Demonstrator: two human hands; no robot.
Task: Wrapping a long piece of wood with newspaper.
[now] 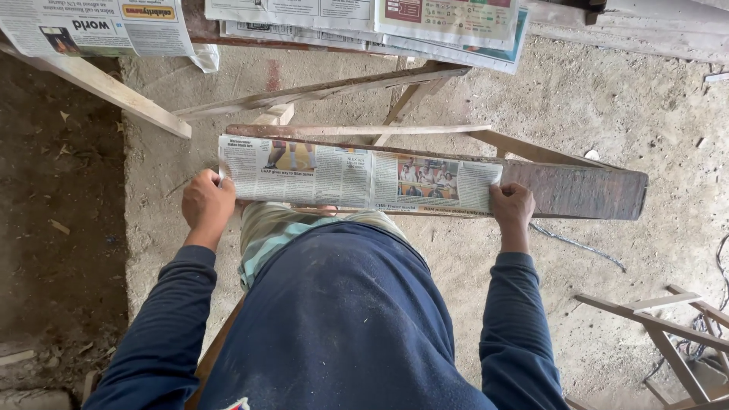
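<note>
Left hand: closed on the left end of the newspaper strip, fingers curled over its near edge, knuckles up.
Right hand: closed on the right end of the same strip, gripping paper and plank edge together as far as can be told.
Newspaper strip: long, narrow, folded; laid lengthwise over the wooden plank, covering its left and middle parts; printed columns and small colour photos facing up.
Wooden plank: dark, weathered, lying crosswise in front of the body; right end bare past the paper.
Support: plank resting on a rough frame of pale wooden slats, crossing under and behind it.
Sleeves: dark blue, dusty, both arms reaching forward.
Top of view: more newspaper sheets spread over a bench edge, hanging slightly.
Floor: bare concrete, gritty; darker soil patch at left.
Lower right: another slatted wooden frame, well apart from the hands.
</note>
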